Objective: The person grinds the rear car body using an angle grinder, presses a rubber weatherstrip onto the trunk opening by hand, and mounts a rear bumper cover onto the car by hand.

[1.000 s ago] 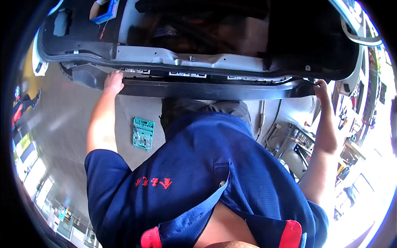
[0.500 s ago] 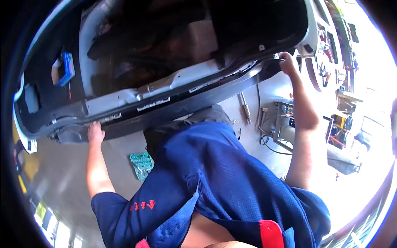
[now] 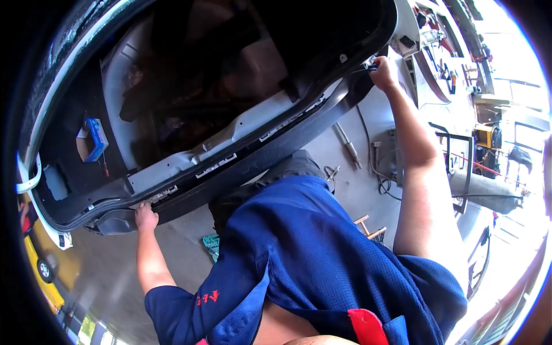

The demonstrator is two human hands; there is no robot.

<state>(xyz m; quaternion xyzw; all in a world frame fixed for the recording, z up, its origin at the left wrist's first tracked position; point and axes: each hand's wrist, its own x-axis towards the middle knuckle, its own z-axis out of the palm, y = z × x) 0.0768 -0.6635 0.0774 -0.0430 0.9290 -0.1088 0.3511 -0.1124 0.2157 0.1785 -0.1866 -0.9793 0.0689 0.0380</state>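
Observation:
A long dark car bumper (image 3: 241,181) lies along the rear of a car body, below the open luggage space. My left hand (image 3: 146,217) is closed over the bumper's upper edge near its left end. Over at the right end, my right hand (image 3: 383,73) grips the bumper's upper corner beside the white body panel (image 3: 405,29). Its fingertips are partly hidden at the edge. Pale brackets (image 3: 216,165) show in the gap between bumper and body. My legs stand close against the bumper's outer side.
Inside the luggage space are a blue box (image 3: 95,140) and dark trim. A green tool case (image 3: 211,247) lies on the floor beside my leg. To the right are a metal rod (image 3: 348,145), cables, a grey cylinder (image 3: 483,191) and a yellow machine (image 3: 489,137). A yellow car (image 3: 43,270) stands far left.
My view has turned, so the car appears more tilted and the tool case is mostly covered by my body. Both hands remain on the bumper at about the same spots.

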